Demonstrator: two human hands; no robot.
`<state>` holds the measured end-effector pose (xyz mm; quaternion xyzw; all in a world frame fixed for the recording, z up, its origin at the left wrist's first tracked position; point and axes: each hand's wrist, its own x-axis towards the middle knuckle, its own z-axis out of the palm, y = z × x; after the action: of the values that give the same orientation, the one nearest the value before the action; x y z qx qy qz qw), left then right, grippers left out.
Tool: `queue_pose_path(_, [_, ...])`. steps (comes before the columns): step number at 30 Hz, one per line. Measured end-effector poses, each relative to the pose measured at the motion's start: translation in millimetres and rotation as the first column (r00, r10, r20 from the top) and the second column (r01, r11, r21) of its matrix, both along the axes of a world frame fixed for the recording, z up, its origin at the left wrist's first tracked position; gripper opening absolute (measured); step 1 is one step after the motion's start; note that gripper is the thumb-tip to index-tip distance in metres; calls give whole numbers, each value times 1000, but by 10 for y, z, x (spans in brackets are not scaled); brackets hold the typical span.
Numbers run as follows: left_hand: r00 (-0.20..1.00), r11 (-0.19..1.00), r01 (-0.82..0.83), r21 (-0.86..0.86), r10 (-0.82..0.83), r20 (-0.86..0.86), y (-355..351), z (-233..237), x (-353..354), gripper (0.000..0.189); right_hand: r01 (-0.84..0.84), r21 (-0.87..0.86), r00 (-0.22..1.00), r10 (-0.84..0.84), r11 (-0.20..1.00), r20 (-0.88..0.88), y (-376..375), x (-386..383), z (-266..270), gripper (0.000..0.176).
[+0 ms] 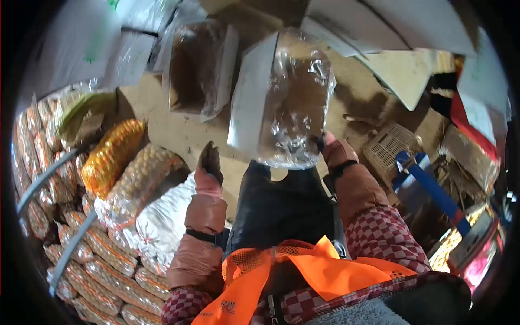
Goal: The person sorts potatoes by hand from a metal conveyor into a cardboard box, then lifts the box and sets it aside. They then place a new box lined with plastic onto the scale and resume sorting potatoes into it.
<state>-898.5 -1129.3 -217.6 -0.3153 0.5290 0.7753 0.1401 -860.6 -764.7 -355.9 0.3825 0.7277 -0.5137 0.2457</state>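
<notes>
Orange cloth [330, 269] hangs across the person's front, with small dark characters near its lower left end that are too small to read; green marks on the white packaging [76, 43] at the upper left are equally illegible, and no brand can be made out. The right hand [335, 149] grips the near right corner of a carton [250, 103] lined with clear plastic [297, 103], its fingers closed at the edge and partly hidden there. That carton lies just beyond the knees, its brown interior showing through the film. The left hand [209, 166] is open, thumb parted from dark-looking fingers, holding nothing visible; it is near a filled clear bag [142, 181] and an orange net bag [112, 157]. Another lined carton [197, 70] sits beyond. Black curved edges cut off the outer packages, and shadow obscures the contents at right, around a blue-handled object [433, 187].
</notes>
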Motion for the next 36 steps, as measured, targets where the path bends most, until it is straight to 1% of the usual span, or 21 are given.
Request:
queue_pose_path(1, [995,991,82,-106,-75,61,257,215,-223,38,48,-47,999,-48,998,1,100,205,203,44])
queue_pose_path(3, [971,974,188,127,-166,-170,521,192,-397,38,144,-133,990,-143,981,12,250,640,595,42])
queue_pose_path(4, [848,882,398,-251,-459,-266,764,404,-421,38,193,-173,981,-193,966,16,307,871,781,40])
queue_pose_path(5, [646,639,473,-607,-720,-254,992,609,-451,38,244,-200,969,-244,949,24,346,1109,961,39])
queue_pose_path(7, [370,191,450,-872,-929,-13,1293,747,-436,43,344,-248,937,-349,906,27,367,1600,1293,37])
queue_pose_path(10, [102,-491,480,-727,-792,602,1324,394,-310,55,497,-281,858,-514,821,14,211,2306,1728,33])
queue_pose_path(12, [-35,-629,555,-544,-671,740,1060,17,-420,64,599,-298,775,-631,743,-17,13,2723,1981,31])
queue_pose_path(15, [-13,-468,738,-486,-730,684,773,-174,-761,80,790,-383,517,-856,479,-6,-279,3153,2276,23])
queue_pose_path(17, [216,-44,863,-502,-868,447,1073,7,-819,68,870,-450,268,-960,203,85,-473,3485,2274,22])
queue_pose_path(20, [440,449,863,-232,-893,-92,1566,342,-636,52,907,-417,53,-998,58,-23,-755,3726,2567,17])
queue_pose_path(21, [198,275,864,-421,-956,-218,1783,782,-460,50,920,-393,-14,-997,17,-76,-788,3737,2705,23])
queue_pose_path(22, [-66,129,785,-606,-955,-290,1976,1245,-225,48,978,-95,173,-976,186,-132,-825,3781,2844,25])
queue_pose_path(23, [-177,121,713,-691,-922,-343,2184,1592,123,45,922,148,377,-917,357,-132,-839,3925,2950,27])
queue_pose_path(24, [70,156,947,-282,-953,-295,2399,1930,563,42,782,375,562,-824,498,-76,-825,4109,3036,29])
queue_pose_path(25, [257,234,956,178,-959,-118,2560,2133,934,42,570,564,706,-707,597,35,-821,4274,3149,31])
queue_pose_path(26, [172,161,982,104,-979,-110,2640,1750,1237,42,598,505,677,-729,622,97,-806,4390,3419,34])
queue_pose_path(28, [-48,-37,996,-79,-990,-130,2771,874,1844,61,777,440,475,-878,450,59,-891,4851,3422,34])
queue_pose_path(30, [-507,-483,732,-480,-857,89,3106,1402,2434,81,812,446,397,-916,376,50,-734,5317,3471,35])
queue_pose_path(31, [-662,-732,310,-607,-625,415,3203,2141,2793,81,778,482,421,-904,403,77,-724,5561,3555,35])
queue_pose_path(33, [-649,-909,50,-415,-345,678,3417,1696,3261,56,699,545,467,-873,462,141,-747,6013,3647,35])
queue_pose_path(36, [-595,-859,-178,-480,-295,748,3598,798,3808,39,588,615,550,-817,526,172,-500,6708,3730,31])
